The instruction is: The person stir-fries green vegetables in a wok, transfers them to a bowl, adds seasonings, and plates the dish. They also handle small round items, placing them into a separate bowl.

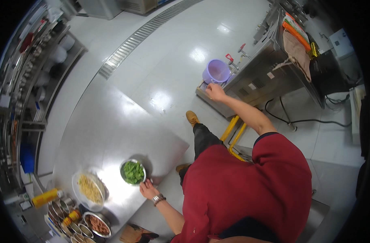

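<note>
My left hand [149, 190], with a metal watch on its wrist, grips the near rim of a round stainless steel bowl [144, 172]. Chopped leafy greens [133, 172] fill that bowl, which is over the steel worktable [112, 130]; whether it rests there or is slightly raised is unclear. Out to the right, my right hand [216, 92] has curled fingers at the near side of a purple plastic bucket [206, 76]. The bucket stands on a ledge by the steel cooking unit. My fingertips are too small to show whether they hold its handle.
A clear bowl of yellowish food pieces [90, 189], a metal bowl of raw-looking meat [97, 225] and several seasoning tins [55, 209] stand at lower left. Red-handled taps [230, 57] project beside the bucket. Yellow pipes [230, 129] run near my leg. A floor drain grate [136, 42] crosses beyond.
</note>
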A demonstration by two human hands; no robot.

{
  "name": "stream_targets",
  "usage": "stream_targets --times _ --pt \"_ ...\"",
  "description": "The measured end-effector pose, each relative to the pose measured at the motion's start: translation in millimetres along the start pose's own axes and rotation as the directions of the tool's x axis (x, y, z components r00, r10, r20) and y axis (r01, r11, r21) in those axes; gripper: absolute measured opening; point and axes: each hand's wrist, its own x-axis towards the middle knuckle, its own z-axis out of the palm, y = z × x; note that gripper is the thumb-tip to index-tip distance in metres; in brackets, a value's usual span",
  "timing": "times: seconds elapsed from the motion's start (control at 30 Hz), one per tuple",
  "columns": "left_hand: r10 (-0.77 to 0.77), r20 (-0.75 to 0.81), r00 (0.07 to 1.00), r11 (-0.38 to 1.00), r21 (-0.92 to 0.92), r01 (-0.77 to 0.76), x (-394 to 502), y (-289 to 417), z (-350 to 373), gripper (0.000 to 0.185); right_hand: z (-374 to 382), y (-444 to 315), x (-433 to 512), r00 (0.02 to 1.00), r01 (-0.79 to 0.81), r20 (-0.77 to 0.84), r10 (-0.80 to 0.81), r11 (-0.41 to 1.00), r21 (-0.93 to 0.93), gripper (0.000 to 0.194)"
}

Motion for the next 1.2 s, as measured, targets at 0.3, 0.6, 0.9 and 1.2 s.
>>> stream_targets --times 0.3,0.6,0.9,1.2 --pt "0.22 0.531 0.818 0.25 0.78 -0.574 -98.2 -102.7 194.7 0.038 -51.7 204.9 281.8 0.99 -0.01 0.07 0.124 0.552 -0.834 0.035" --pt "0.409 0.659 0.631 -0.267 0.748 -0.608 -17.4 -105.2 300.4 0.046 -60.8 229.2 309.3 0.788 0.177 0.318 0.527 0.3 -0.937 0.019" --pt "0.588 0.679 0.439 -0.433 0.723 -0.539 -22.3 -119.3 319.0 0.031 71.6 196.4 258.8 0.603 -0.544 0.741 0.295 0.831 0.112 0.043" --pt "0.441 0.728 0.525 -0.498 0.685 -0.531 -6.6 -135.2 317.3 0.046 214.2 395.8 261.7 0.299 -0.559 0.388 0.872 -0.17 0.811 0.041"
